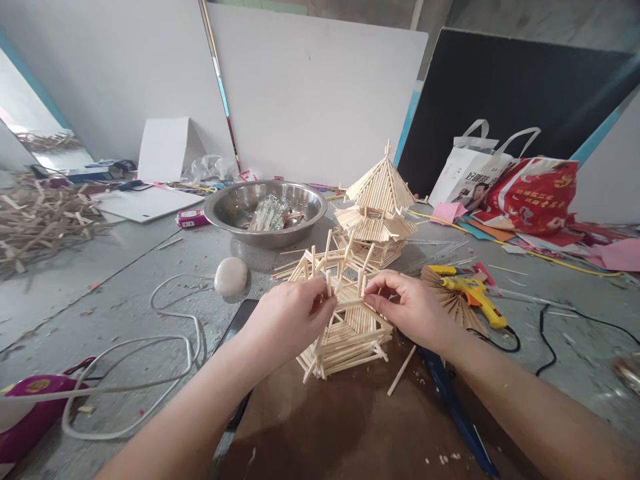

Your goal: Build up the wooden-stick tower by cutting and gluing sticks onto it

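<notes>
A small stick-built model (347, 333) made of pale wooden sticks stands on a brown board (305, 427). My left hand (297, 310) pinches at a short upright stick on the model's left side, its fingertips closed. On the other side, my right hand (413, 307) closes thumb and finger at the foot of another upright wooden stick (361, 283). A thin stick seems to lie across between the two hands. Behind the model rises a finished-looking stick pagoda (383, 180) with a pointed roof. One loose stick (401, 371) lies on the board.
A yellow glue gun (477, 300) with a black cord lies to the right. Blue-handled cutters (460, 407) rest by my right forearm. Further back are a steel basin (265, 237), a white stone (231, 276) and a red bag (535, 193). A white cable (195, 340) loops at left.
</notes>
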Available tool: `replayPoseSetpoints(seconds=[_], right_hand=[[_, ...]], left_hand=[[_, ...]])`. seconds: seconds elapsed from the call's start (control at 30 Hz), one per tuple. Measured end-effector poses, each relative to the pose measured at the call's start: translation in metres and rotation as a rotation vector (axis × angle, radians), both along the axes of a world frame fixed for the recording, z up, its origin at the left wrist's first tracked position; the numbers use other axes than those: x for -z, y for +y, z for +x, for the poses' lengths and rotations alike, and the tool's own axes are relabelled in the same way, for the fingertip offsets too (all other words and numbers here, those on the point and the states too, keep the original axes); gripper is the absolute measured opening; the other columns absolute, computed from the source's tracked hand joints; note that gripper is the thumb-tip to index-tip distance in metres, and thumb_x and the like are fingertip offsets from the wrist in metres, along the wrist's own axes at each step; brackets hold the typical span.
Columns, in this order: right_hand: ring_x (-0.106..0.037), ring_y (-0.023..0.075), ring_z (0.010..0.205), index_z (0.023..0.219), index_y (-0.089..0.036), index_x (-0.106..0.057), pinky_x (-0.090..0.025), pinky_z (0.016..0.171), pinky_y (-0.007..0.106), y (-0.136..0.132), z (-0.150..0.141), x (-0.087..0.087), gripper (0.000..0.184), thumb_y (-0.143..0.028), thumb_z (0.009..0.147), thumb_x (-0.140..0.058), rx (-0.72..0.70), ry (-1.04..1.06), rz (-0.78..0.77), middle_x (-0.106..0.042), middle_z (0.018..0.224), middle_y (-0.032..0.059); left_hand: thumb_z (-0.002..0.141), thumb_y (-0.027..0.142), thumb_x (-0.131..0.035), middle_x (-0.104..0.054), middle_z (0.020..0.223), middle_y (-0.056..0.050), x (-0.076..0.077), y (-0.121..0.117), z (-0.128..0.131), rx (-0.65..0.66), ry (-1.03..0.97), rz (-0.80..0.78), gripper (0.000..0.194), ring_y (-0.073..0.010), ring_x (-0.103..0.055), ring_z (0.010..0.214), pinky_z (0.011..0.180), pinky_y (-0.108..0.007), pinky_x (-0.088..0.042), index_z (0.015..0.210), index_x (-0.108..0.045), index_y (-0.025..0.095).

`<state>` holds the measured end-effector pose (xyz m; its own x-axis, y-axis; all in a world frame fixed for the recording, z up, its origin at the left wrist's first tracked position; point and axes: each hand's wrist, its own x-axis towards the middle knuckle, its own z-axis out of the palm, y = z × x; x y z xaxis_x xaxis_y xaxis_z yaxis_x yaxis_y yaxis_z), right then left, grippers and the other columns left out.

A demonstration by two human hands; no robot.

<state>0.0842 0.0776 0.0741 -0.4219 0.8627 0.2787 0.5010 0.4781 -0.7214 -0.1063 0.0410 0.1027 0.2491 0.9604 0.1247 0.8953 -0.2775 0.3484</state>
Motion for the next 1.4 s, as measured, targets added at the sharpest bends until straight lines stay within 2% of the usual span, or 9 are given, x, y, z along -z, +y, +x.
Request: replayPoseSetpoints(seconds=[0.43, 0.63, 0.83, 1.03, 1.4], right_hand=[[-0.056, 0.0137, 0.07, 0.077, -0.019, -0.059, -0.043, 0.062, 0.025, 0.002, -0.001, -0.001, 0.012, -0.028, 0.076, -0.053, -0.013, -0.006, -0.044, -0.063, 0.077, 0.0015], [-0.056, 0.0139, 0.069, 0.077, -0.019, -0.059, -0.044, 0.062, 0.026, 0.003, 0.001, 0.001, 0.012, -0.029, 0.076, -0.052, 0.001, 0.023, -0.079, -0.062, 0.075, 0.0013], [-0.056, 0.0143, 0.07, 0.078, -0.018, -0.06, -0.044, 0.063, 0.026, 0.004, 0.0, 0.001, 0.013, -0.028, 0.075, -0.052, -0.009, 0.015, -0.104, -0.064, 0.078, 0.0022], [-0.058, 0.0154, 0.072, 0.079, -0.018, -0.061, -0.044, 0.065, 0.028, 0.004, -0.002, 0.0, 0.014, -0.028, 0.073, -0.054, 0.018, -0.002, -0.134, -0.065, 0.081, 0.0033], [-0.056, 0.0142, 0.069, 0.076, -0.019, -0.061, -0.043, 0.063, 0.026, 0.005, -0.003, 0.0, 0.012, -0.027, 0.072, -0.054, 0.009, 0.007, -0.147, -0.064, 0.076, 0.0018]], left_hand=[[0.079, 0.026, -0.039, -0.05, 0.055, 0.002, 0.001, -0.001, 0.0, -0.001, -0.003, 0.011, 0.019, -0.0108, -0.046, 0.05, 0.048, -0.022, -0.031, 0.063, -0.046, 0.018], [0.084, 0.026, -0.03, -0.051, 0.063, 0.002, -0.008, 0.0, -0.008, 0.098, -0.152, -0.058, 0.024, -0.0112, -0.047, 0.059, 0.053, -0.022, -0.034, 0.072, -0.051, 0.019], [0.081, 0.022, -0.034, -0.051, 0.066, 0.003, -0.011, 0.004, -0.014, 0.163, -0.246, -0.138, 0.02, -0.01, -0.046, 0.061, 0.055, -0.022, -0.035, 0.077, -0.053, 0.018], [0.075, 0.02, -0.041, -0.052, 0.064, 0.003, -0.006, 0.006, -0.015, 0.158, -0.217, -0.119, 0.011, -0.0076, -0.043, 0.054, 0.05, -0.02, -0.032, 0.072, -0.052, 0.017], [0.073, 0.02, -0.043, -0.05, 0.061, 0.004, -0.004, 0.006, -0.012, 0.129, -0.189, -0.123, 0.009, -0.0079, -0.042, 0.055, 0.05, -0.02, -0.031, 0.069, -0.05, 0.017]])
